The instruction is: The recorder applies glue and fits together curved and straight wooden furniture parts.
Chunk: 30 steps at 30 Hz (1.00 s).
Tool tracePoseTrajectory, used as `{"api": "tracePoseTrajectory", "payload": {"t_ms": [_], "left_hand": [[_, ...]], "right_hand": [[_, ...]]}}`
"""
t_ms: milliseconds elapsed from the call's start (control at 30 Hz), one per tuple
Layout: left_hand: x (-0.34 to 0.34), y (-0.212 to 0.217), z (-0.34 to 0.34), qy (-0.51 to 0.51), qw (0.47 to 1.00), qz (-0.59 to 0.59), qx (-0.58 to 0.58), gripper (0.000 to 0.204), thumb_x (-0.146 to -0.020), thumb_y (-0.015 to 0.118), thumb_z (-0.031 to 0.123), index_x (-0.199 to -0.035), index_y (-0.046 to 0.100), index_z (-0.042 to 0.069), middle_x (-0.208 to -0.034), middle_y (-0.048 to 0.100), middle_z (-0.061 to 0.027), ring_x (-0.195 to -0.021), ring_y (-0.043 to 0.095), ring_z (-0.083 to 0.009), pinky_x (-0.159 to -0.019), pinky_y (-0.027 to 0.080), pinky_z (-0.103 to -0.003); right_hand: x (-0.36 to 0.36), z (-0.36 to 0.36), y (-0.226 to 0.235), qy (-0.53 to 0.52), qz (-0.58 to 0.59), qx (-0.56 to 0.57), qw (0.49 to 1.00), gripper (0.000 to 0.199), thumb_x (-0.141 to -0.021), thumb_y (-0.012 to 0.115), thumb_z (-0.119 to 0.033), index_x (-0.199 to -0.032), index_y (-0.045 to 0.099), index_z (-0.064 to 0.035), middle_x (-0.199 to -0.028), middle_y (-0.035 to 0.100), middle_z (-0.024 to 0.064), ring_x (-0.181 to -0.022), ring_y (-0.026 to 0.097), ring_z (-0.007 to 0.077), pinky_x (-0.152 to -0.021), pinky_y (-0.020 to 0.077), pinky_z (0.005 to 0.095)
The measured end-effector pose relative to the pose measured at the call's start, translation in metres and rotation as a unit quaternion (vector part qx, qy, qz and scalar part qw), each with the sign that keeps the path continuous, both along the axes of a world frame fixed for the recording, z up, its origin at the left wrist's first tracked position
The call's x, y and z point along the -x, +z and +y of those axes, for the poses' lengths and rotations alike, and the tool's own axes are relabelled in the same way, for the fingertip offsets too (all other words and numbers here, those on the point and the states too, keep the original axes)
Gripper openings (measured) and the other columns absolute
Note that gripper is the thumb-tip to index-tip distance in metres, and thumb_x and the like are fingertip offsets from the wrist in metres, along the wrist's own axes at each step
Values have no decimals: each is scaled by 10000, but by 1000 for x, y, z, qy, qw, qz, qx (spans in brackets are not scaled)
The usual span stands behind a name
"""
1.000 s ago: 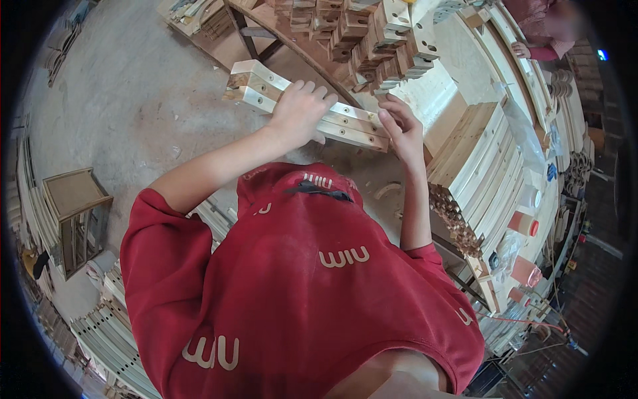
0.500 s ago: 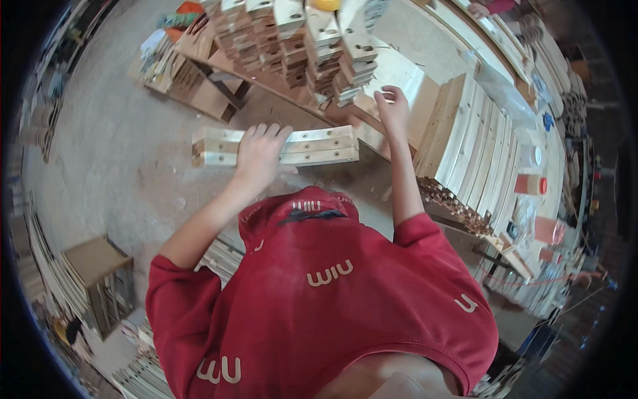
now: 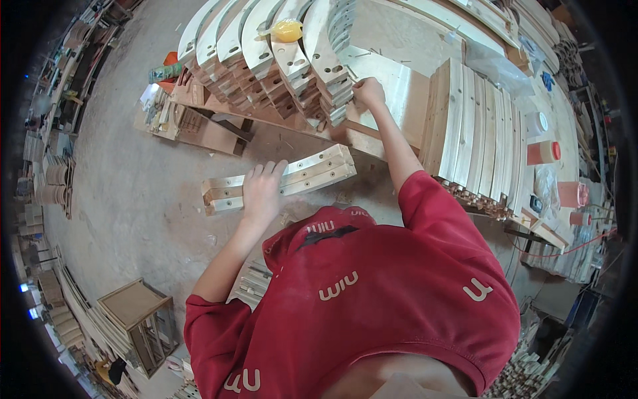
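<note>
My left hand point(image 3: 261, 193) grips a slightly curved pale wooden bar point(image 3: 318, 171) with rows of drilled holes, held above the floor in front of my body. Its fingers wrap over the top, and the bar's right end tilts upward. My right hand point(image 3: 370, 92) is closed beside the right edge of several stacked curved wooden pieces point(image 3: 327, 58), over a pale board point(image 3: 385, 74). Whatever its fingers hold, if anything, is hidden. Small nail-like pieces point(image 3: 375, 51) lie on the board past that hand.
A yellow bag point(image 3: 288, 30) sits on the curved stacks. To the right, long wooden pieces point(image 3: 468, 126) stand in a row on the bench, near a red-and-white container point(image 3: 543, 152). A low wooden stand point(image 3: 135, 304) is at lower left; a low bench point(image 3: 193, 130) stands far left.
The bar has tilted, its left end lower. My right hand has moved up and left toward the curved stack, and its fingers have closed. The whole view has shifted.
</note>
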State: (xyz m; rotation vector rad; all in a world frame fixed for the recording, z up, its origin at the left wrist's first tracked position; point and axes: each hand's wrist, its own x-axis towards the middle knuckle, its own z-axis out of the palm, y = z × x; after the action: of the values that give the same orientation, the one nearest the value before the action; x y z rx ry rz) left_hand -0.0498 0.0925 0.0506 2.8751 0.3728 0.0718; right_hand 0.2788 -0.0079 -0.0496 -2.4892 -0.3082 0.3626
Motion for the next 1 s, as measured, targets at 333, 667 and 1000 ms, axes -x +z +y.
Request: {"api": "tracePoseTrajectory", "payload": {"t_ms": [333,667,1000], "left_hand": [[-3,-4,0,-24,999,-40,-6,704,-452,805,375,-1044,566,78,-863,571,-81,-811,551,-256,-707,421,-358],[-7,0,-3,-11,1000,-7,6,722,-440,819,357,-1054,568,73,-907,592,-90,-873,570,-272,-743,416,-367],[-12,-7,-3,-26,997,-74,-28,649,-480,803,288,-1032,558,49,-887,560,-88,-836,535,-257,-765,408,-357]], "right_hand": [[-18,2,1,13,97,48,994,376,-605,751,-264,-848,660,8,-930,649,204,-884,644,288,-752,517,356],[-2,-24,6,-55,-50,-100,992,318,-723,626,-161,-1015,635,-33,-894,655,185,-819,649,256,-743,503,315],[181,-54,142,269,27,-309,912,184,-791,637,-102,-957,602,-30,-755,618,32,-712,564,87,-663,443,229]]}}
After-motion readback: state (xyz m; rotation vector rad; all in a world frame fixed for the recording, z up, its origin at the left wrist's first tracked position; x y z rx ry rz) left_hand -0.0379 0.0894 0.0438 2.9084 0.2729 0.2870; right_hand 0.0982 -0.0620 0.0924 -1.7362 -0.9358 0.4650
